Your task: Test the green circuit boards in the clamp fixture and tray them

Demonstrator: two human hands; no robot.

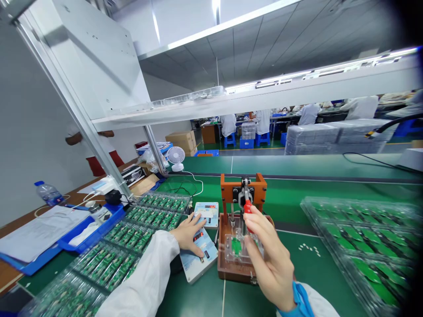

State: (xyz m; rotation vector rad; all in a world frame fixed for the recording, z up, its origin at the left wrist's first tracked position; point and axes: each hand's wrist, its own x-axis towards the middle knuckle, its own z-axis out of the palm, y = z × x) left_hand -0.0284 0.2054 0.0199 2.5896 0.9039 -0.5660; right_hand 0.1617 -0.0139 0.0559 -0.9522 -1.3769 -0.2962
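My left hand [188,233] lies spread with its fingers apart over two light-blue boxes with red digit displays. Its fingertips reach the rear display box [211,215], and the thumb rests on the front display box [200,264]. My right hand [269,255] grips the red lever handle [247,206] of a toggle clamp, mostly with thumb and fingers around its lower end. The clamp belongs to an orange-framed test fixture [228,190] on a brown wooden base. Under the clamp, a small green circuit board [235,246] sits in a clear holder, partly hidden by my right hand.
Clear trays of small green boards [127,233] stretch along the left. Stacked clear trays with larger green boards [363,246] stand at right. Small white pieces [309,249] lie on the green mat. A white fan [176,157] stands behind; a shelf [185,105] crosses overhead.
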